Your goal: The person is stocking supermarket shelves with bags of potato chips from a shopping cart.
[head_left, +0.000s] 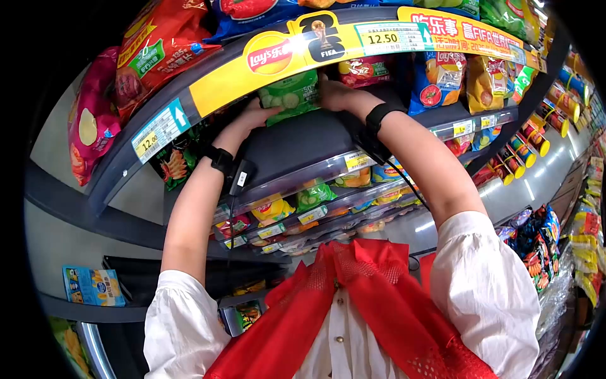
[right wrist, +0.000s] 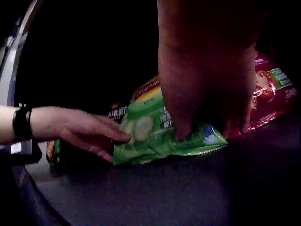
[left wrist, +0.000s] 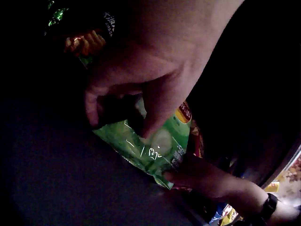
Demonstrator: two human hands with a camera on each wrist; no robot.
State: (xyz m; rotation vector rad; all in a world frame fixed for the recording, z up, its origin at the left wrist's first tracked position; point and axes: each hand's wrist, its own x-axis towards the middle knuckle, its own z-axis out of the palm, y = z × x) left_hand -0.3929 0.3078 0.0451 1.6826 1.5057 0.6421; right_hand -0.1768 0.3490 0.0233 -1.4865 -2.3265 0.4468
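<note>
A green chip bag (head_left: 290, 98) lies on a dark shelf under the yellow price strip, between both hands. My left hand (head_left: 254, 115) holds its left edge; in the left wrist view that hand (left wrist: 141, 70) has its thumb on the front of the bag (left wrist: 162, 141) and a bent finger at the edge. My right hand (head_left: 338, 96) grips the other side. In the right wrist view the right thumb presses the front of the bag (right wrist: 146, 141), with the right hand's (right wrist: 207, 89) other fingers at its right edge, partly in shadow.
Beside the green bag sits a red bag (right wrist: 273, 94), with a blue bag (head_left: 439, 79) farther right. A dark bag (head_left: 180, 164) stands at the left. The curved yellow strip (head_left: 221, 85) passes just above the hands. Lower shelves (head_left: 303, 215) hold more bags.
</note>
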